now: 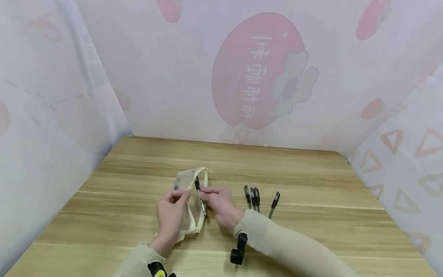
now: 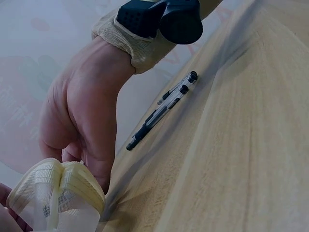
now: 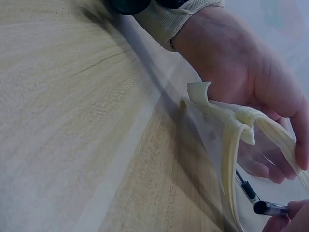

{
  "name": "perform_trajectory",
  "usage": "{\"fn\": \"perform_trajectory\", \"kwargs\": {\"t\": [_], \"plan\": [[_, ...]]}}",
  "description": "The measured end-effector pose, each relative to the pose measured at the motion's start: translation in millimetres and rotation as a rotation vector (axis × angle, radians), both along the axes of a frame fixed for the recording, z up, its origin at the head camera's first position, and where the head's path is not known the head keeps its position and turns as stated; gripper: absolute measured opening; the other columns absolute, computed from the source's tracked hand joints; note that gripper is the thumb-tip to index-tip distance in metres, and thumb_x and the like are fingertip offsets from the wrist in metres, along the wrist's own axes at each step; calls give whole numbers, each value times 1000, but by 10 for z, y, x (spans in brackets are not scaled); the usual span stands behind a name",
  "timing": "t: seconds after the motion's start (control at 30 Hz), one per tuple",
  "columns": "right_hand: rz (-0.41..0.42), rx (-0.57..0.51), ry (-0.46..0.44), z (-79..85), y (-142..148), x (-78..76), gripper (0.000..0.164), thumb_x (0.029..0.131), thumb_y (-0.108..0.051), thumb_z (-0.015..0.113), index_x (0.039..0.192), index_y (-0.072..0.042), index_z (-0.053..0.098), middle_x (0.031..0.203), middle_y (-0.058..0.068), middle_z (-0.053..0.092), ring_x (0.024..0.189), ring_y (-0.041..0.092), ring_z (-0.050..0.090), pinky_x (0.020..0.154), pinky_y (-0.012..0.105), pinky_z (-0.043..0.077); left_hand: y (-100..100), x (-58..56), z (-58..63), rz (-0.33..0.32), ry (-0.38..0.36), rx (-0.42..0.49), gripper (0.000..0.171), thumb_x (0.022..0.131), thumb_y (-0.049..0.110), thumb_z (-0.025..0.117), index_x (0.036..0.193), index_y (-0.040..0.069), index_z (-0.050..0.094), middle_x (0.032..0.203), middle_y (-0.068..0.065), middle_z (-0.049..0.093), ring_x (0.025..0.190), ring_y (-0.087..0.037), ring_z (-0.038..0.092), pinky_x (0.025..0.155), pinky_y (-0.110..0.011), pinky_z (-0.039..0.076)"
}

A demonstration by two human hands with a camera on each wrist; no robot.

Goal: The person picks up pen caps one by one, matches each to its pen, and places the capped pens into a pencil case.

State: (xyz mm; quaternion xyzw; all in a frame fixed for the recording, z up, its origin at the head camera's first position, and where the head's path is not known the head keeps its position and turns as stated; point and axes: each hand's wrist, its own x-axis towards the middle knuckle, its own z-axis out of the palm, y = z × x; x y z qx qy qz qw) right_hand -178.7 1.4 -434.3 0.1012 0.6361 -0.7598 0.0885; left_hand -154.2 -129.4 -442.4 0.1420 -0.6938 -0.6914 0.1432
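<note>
My left hand (image 1: 169, 217) pinches the cream zip edge of a see-through pouch (image 1: 185, 227), keeping its mouth parted. The pouch lies on the wooden table. Between the fingertips of my right hand (image 1: 221, 206) is a clear pen with a black cap (image 1: 197, 183), slanting across the pouch's opening. In the right wrist view, the pen's end (image 3: 270, 208) shows at the mouth, and another dark pen (image 3: 249, 190) appears inside the pouch. The left wrist view shows the cream zip edges (image 2: 79, 181) close up, where the right fingertips are hidden.
Several black-capped pens (image 1: 253, 196) lie close together to the right of my right hand. One more pen (image 1: 275, 200) lies slightly apart, partly behind the right sleeve (image 1: 277, 234). Printed cloth (image 1: 166, 84) hangs behind the table (image 1: 304, 169) and at its sides.
</note>
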Motion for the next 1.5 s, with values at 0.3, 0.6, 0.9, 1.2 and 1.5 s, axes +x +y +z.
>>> {"fn": "perform_trajectory", "kwargs": {"t": [0.3, 0.6, 0.9, 1.2, 1.5], "plan": [[9, 18, -15, 42, -41, 4, 24, 86, 1, 72, 110, 4, 70, 108, 11, 68, 86, 16, 64, 78, 27, 54, 5, 6, 10, -31, -5, 18, 23, 84, 18, 80, 92, -1, 69, 81, -3, 65, 75, -12, 57, 63, -18, 47], [12, 29, -4, 52, -76, -4, 22, 84, -1, 75, 105, 3, 71, 100, 9, 69, 83, 15, 64, 79, 29, 53, -4, 15, 10, -53, -17, 34, 25, 85, 21, 79, 92, -1, 69, 83, -5, 65, 76, -13, 57, 63, -19, 47], [37, 13, 5, 40, -70, 2, 24, 84, 6, 73, 107, 6, 71, 97, 11, 71, 87, 20, 68, 83, 31, 55, -4, 25, 33, -56, -38, 30, 26, 85, 23, 79, 93, 0, 69, 84, -5, 66, 79, -14, 57, 65, -19, 47], [118, 9, -15, 19, 129, -37, 35, 83, 9, 70, 117, 9, 65, 108, 20, 69, 94, 24, 68, 86, 34, 55, -8, 23, 51, -45, -43, 22, 27, 84, 25, 80, 94, 1, 70, 84, -4, 66, 79, -13, 57, 64, -18, 47], [336, 349, 208, 209, 878, -34, 43, 78, 4, 76, 119, 7, 63, 116, 22, 62, 93, 25, 64, 81, 34, 57, 24, 11, 58, -71, -43, 47, 27, 84, 24, 80, 93, 1, 70, 82, -5, 65, 74, -13, 56, 60, -18, 47]]}}
